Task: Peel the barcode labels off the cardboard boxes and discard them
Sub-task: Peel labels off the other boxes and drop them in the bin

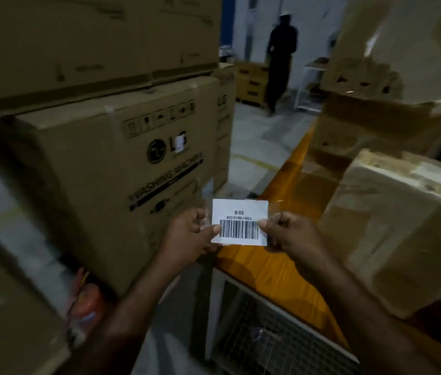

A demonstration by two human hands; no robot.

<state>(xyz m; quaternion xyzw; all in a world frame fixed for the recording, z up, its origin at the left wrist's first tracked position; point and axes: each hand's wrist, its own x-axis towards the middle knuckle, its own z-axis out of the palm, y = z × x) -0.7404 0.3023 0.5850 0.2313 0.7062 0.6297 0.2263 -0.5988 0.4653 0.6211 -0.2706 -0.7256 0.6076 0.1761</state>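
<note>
A white barcode label (pixel 239 216) with clear tape around its edges hangs in the air in front of me, free of any box. My left hand (pixel 191 235) pinches its left edge with thumb and curled fingers. My right hand (pixel 288 231) pinches its right edge. Behind the label to the left stands a large brown washing-machine cardboard box (pixel 100 180); a small white sticker (pixel 180 146) sits on its printed logo. Another big box (pixel 78 41) is stacked on top of it.
An orange-topped table (pixel 276 266) with a wire-mesh front (pixel 268 339) stands below my hands, carrying worn cardboard boxes (pixel 403 226) on the right. A person (pixel 278 55) walks in the aisle at the back beside more boxes. A red object (pixel 86 304) lies low left.
</note>
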